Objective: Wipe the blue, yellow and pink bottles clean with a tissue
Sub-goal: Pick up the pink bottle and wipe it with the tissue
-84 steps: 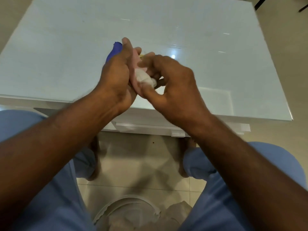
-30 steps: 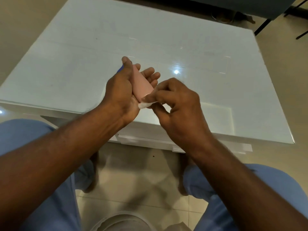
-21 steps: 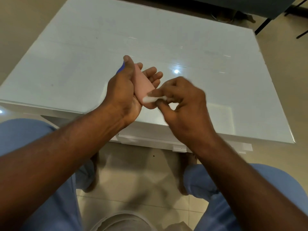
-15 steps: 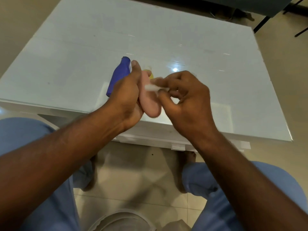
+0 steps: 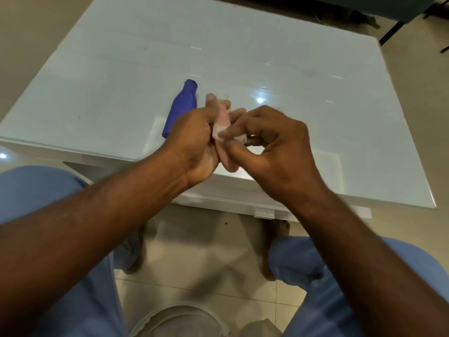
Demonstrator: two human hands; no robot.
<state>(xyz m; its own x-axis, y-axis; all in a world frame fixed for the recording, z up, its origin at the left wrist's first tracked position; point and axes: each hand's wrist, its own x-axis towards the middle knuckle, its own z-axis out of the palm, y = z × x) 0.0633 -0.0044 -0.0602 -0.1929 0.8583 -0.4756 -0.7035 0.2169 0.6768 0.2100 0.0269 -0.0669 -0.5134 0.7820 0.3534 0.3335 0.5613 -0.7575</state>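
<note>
On the left, the blue bottle [image 5: 181, 110] is seen lying on its side on the white glass table [image 5: 315, 93], cap end pointing far, its near end hidden behind the left hand [image 5: 194, 142]. Nothing is in contact with it. Just to its right, only a sliver of the yellow bottle [image 5: 222, 100] can be made out beyond the fingers; how it lies cannot be told.

The pink bottle [image 5: 224, 117] is held above the near edge of the table, gripped by the left hand, whose fingers and thumb are curled round it. Its rounded lower end shows below the hands. Against its side a small wad of white tissue [image 5: 220, 133] is pinched by the thumb and fingertips of the right hand [image 5: 274, 147], the other fingers being loosely bent.

Further right, only bare table is seen. Below, on the floor between the knees, a pale round bin [image 5: 179, 319] is partly in view.

The pink bottle is judged to be mid-wipe. Whether the blue and yellow bottles have already been cleaned cannot be read from their surfaces; they may be finished or still waiting.
</note>
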